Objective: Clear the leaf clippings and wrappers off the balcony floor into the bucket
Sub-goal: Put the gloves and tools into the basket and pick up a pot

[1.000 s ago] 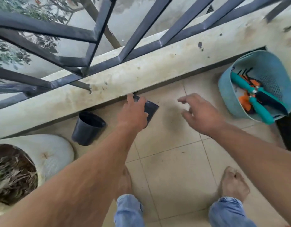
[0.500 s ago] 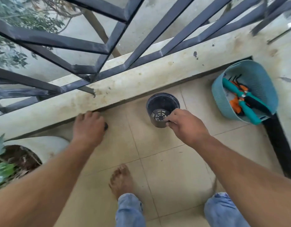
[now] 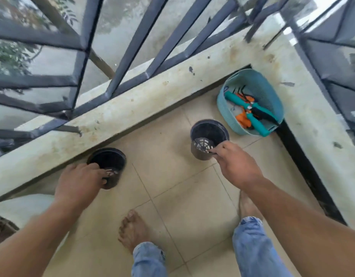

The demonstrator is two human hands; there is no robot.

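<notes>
Two small black plastic pots stand on the beige tiled floor (image 3: 184, 200). My left hand (image 3: 78, 182) grips the near rim of the left pot (image 3: 110, 160), which sits against the concrete curb. My right hand (image 3: 234, 162) pinches the near rim of the right pot (image 3: 206, 134), whose slotted bottom shows inside. No leaf clippings or wrappers are visible on the tiles.
A teal basket (image 3: 258, 86) with teal-handled pruners and orange items sits in the corner, right of the right pot. The concrete curb (image 3: 132, 108) with grey railing bars runs behind. A white planter (image 3: 18, 208) with soil is at the lower left. My bare feet stand on the tiles.
My left hand passed one black pot to the right hand, which set it upright near the basket. The left hand moved left and took hold of the other pot by the curb.
</notes>
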